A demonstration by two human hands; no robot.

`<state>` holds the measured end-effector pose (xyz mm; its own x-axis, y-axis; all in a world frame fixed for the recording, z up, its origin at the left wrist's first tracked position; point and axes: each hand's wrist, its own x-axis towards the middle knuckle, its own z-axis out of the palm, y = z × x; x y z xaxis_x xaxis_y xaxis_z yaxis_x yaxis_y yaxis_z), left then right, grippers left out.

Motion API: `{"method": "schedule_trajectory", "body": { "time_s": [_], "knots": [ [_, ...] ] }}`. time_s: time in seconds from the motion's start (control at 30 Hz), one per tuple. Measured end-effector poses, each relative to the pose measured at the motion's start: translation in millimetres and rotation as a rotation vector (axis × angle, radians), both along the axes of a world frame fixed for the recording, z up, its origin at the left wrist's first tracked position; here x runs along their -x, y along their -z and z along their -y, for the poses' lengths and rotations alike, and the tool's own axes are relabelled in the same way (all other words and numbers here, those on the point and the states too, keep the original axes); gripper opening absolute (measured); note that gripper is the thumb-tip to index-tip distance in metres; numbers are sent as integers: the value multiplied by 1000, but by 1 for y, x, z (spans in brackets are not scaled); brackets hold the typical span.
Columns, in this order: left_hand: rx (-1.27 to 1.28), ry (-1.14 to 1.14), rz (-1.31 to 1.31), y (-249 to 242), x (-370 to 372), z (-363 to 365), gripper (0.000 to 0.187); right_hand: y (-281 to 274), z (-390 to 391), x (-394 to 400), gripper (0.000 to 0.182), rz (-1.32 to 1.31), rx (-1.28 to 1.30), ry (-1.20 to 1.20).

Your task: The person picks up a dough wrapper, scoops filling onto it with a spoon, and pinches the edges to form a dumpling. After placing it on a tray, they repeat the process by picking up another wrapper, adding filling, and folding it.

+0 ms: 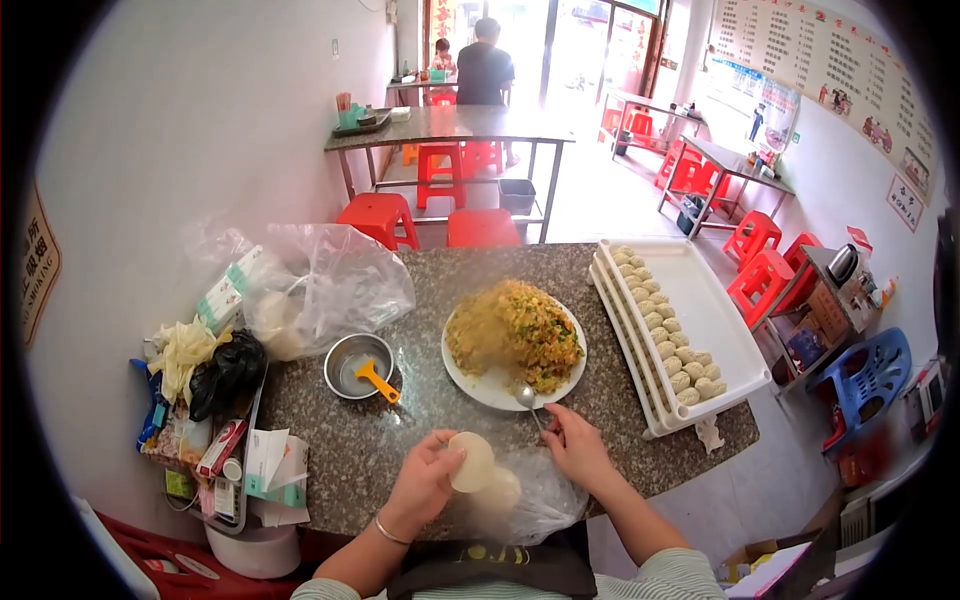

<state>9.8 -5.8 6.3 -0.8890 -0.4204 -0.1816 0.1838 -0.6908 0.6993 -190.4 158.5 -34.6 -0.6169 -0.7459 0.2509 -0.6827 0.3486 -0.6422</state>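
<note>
Between the fingers of my left hand (424, 480) is a thin round dough wrapper (471, 462), held flat side up. My right hand (578, 449) grips a metal spoon (527, 398), its bowl at the near rim of a white plate (484, 390). Heaped on that plate is a yellowish filling (520, 335) with green and orange bits; steam blurs its left part. Below my hands, a clear plastic bag (540, 497) lies on the counter with a pale stack of wrappers (497, 490) at it.
Stacked white trays (725, 345) with rows of dumplings stand at the right. To the left are a metal bowl (345, 384) with an orange-handled tool (377, 381), a large plastic bag (340, 270) and a cluttered tray (240, 500). Beyond the speckled counter (430, 285) are red stools (380, 217) and two people.
</note>
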Motion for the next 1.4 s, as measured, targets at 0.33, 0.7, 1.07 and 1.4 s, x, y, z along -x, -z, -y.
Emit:
{"method": "schedule_trajectory", "body": {
  "time_s": [0.33,0.7,1.07,1.4],
  "knots": [
    [-218,-32,-3,35,11,10,20,-1,-6,-15,27,143,-55,12],
    [-227,-10,38,39,15,9,25,-24,-6,5,13,904,610,27],
    [-43,-73,87,49,15,15,28,-25,-21,22,25,113,181,120],
    [-69,-85,30,35,26,10,31,-7,-16,10,27,506,287,182]
  ]
}}
